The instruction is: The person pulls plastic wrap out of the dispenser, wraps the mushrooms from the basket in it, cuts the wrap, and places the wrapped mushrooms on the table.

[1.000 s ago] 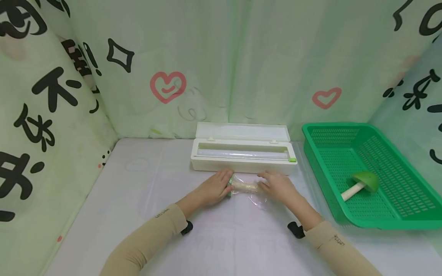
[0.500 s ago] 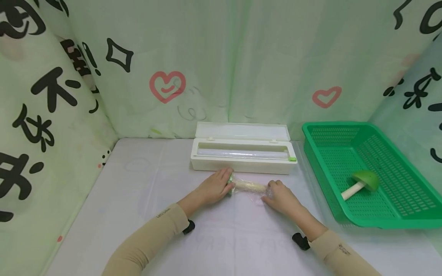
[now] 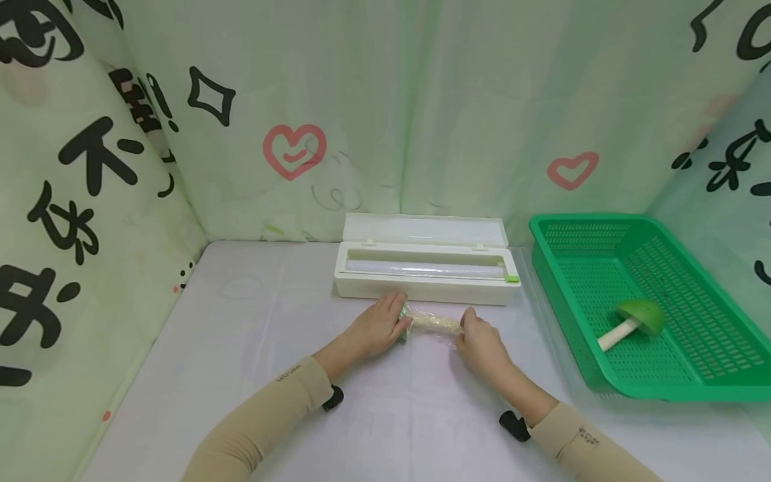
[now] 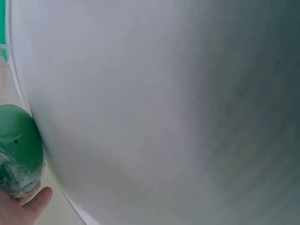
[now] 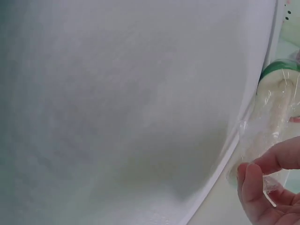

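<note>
Left hand: I see my left hand curled around the green cap end of the wrapped toy mushroom, gripping it; in the left wrist view the green cap sits just above my fingertip, with film over it.
Right hand: my right hand pinches the clear film at the stem end; in the right wrist view my fingers are curled on a fold of that film.
Wrapped toy mushroom: it lies flat on the table between my two hands, cap toward the left hand, pale stem toward the right hand, touching both.
Film box: the white cling-film box stands just beyond my fingertips, lid up, a roll lying inside and a small green slider at the end nearer my right hand.
Basket: the green basket is well off to the right of my right hand, apart from it.
Second mushroom: another toy mushroom lies on its side in that basket, green cap away from my hand, stem toward it.
Table: the white table lies under both forearms.
Backdrop: a pale green curtain with hearts and black characters hangs behind the box and on both sides.
</note>
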Available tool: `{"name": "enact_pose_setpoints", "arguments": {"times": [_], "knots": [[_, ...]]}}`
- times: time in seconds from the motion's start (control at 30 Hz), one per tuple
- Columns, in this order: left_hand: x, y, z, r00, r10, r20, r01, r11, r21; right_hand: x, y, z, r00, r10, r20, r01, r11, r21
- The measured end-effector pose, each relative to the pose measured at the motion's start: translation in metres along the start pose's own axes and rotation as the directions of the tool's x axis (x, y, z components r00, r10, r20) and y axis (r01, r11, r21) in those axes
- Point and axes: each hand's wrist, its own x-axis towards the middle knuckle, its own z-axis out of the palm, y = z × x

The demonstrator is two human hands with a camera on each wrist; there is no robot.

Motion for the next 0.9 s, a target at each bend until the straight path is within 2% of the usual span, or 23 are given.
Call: {"name": "enact_pose_setpoints", "arguments": {"times": [0.07,0.17,0.3,0.47,0.6,0.67,0.73,0.83,0.9], "knots": [[0.0,0.0,0.0,1.0,-0.006,0.008,0.006,1.0,0.01,-0.001,-0.002,0.002,0.998,-0.044,-0.043,0.043,0.999,-0.021],[-0.001,0.001,0.0,1.0,-0.01,0.014,0.01,1.0,0.009,-0.002,-0.005,0.004,0.997,-0.067,-0.042,0.066,0.998,-0.012],[-0.002,0.001,0.0,1.0,-0.013,0.02,0.013,1.0,-0.003,-0.001,-0.008,0.002,0.998,-0.063,0.014,0.063,0.998,0.009],[-0.003,0.002,0.0,0.999,-0.011,0.031,0.011,1.0,0.003,0.003,0.0,-0.001,0.996,-0.072,0.05,0.074,0.997,-0.034],[-0.003,0.001,0.0,1.0,0.005,0.019,-0.005,1.0,0.022,0.012,0.01,-0.002,0.986,-0.138,0.097,0.147,0.985,-0.092],[-0.002,0.0,0.0,1.0,0.014,0.011,-0.014,0.999,0.037,0.017,0.013,-0.003,0.968,-0.211,0.132,0.228,0.965,-0.127],[-0.002,-0.001,0.001,1.0,0.02,0.003,-0.021,0.998,0.051,0.022,0.015,-0.003,0.94,-0.298,0.165,0.326,0.928,-0.18],[-0.002,-0.001,0.001,1.0,0.028,0.001,-0.028,0.998,0.057,0.028,0.019,-0.001,0.887,-0.44,0.142,0.462,0.838,-0.29],[-0.002,0.0,0.002,0.999,0.033,0.003,-0.033,0.998,0.062,0.032,0.022,0.001,0.852,-0.511,0.116,0.516,0.779,-0.356]]}}
